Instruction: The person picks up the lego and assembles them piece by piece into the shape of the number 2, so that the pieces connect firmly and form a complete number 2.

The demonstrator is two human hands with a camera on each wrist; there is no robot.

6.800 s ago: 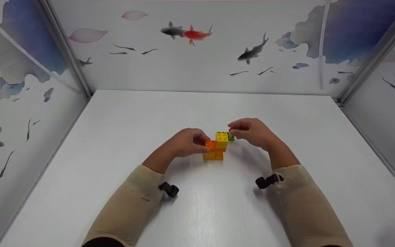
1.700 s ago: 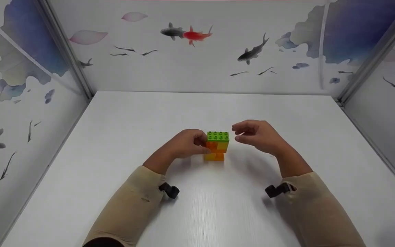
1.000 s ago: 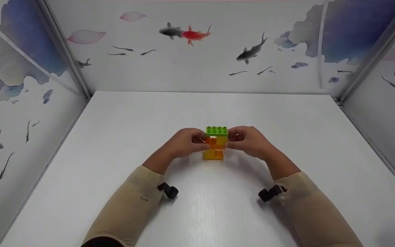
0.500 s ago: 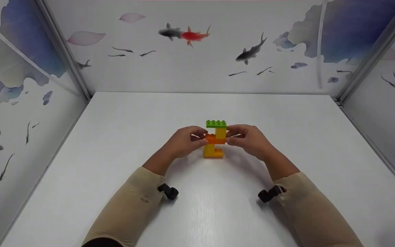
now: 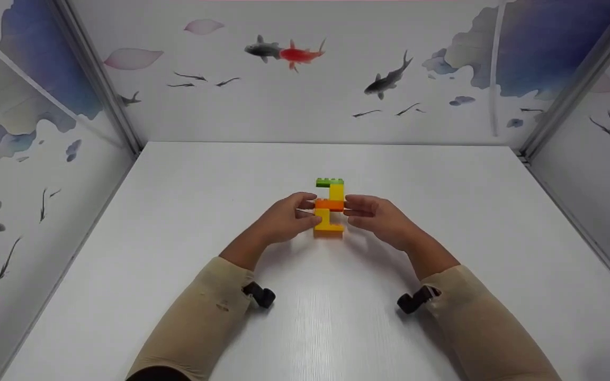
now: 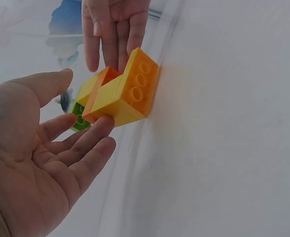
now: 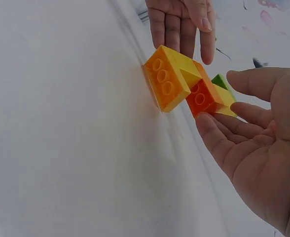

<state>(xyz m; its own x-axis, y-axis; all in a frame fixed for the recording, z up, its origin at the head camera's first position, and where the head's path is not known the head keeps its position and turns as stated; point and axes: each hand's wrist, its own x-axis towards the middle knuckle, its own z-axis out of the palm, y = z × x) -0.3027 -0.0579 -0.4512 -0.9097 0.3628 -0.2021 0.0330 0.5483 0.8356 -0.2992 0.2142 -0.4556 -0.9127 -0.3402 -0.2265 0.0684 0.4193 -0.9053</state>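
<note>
A small tower of toy building bricks leans back, away from me, mid-table. From the top come a green brick point(image 5: 330, 182), a yellow brick point(image 5: 337, 191), an orange brick point(image 5: 329, 205), a second yellow brick point(image 5: 322, 216) and a yellow-orange base brick point(image 5: 329, 232). Both wrist views show the hollow underside of the base brick point(image 6: 141, 84). My left hand point(image 5: 288, 218) is at the tower's left, its fingertips against the lower yellow brick and its thumb apart. On the other side, my right hand point(image 5: 382, 218) touches the orange brick with extended fingers, thumb also off the bricks.
The white table point(image 5: 204, 180) surrounds the tower. Behind it rises a back wall point(image 5: 331, 106) printed with fish, and similar panels stand left and right. A black device point(image 5: 260, 295) sits at the left cuff, another black device point(image 5: 415, 300) at the right.
The green brick has gone from the right hand to the tower's top. Over the last second the tower has tipped backward, away from me, and the hands' grip on it has loosened.
</note>
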